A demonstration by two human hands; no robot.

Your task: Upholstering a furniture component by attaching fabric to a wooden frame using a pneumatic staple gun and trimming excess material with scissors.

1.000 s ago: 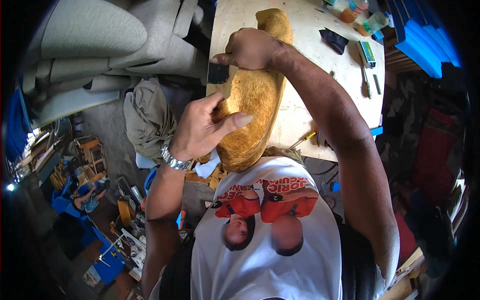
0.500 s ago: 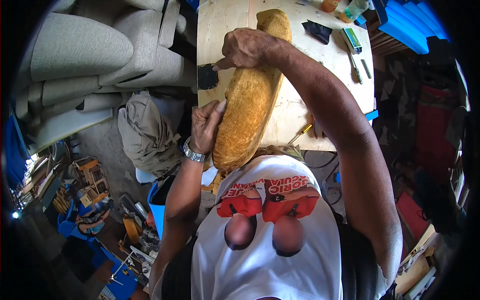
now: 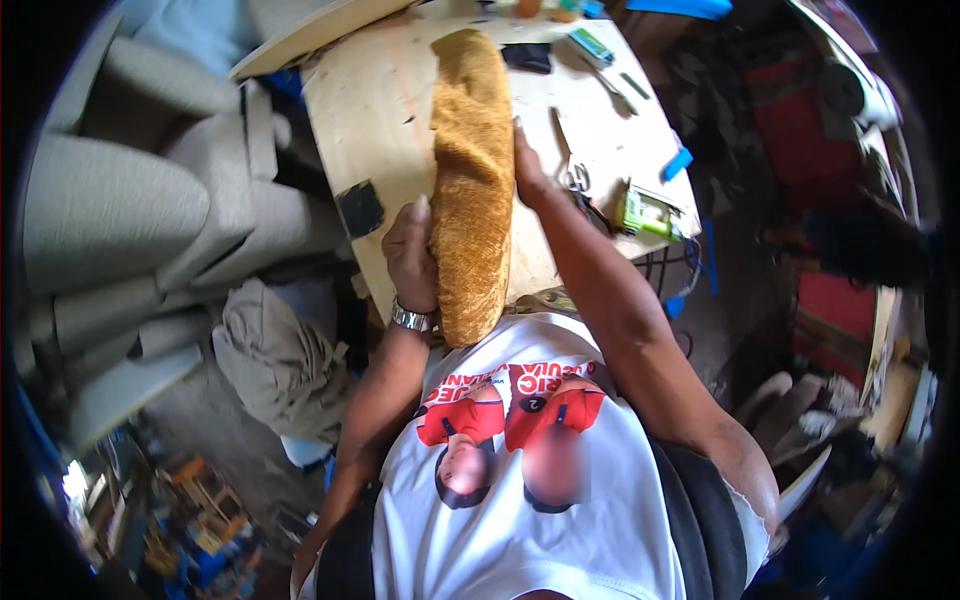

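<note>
A long padded piece covered in golden-brown plush fabric stretches from my waist out over the wooden worktable. Its far end is narrower and squared, and creases cross the cover around the middle. My left hand grips its left side near the close end, thumb up along the edge and the other fingers partly hidden. Against the right edge, farther out, my right hand presses with its fingers pointing away from me; part of that hand is hidden by the piece. The padded piece is held between both hands.
On the table's right lie scissors, a green-and-clear object, a small green box and a black cloth scrap. A dark square patch marks the left side. Grey upholstered seats and a beige cloth heap are left.
My right hand has gone from lying across the piece's far part to its right edge. The piece now points straighter away from me, and the view has shifted, revealing scissors.
</note>
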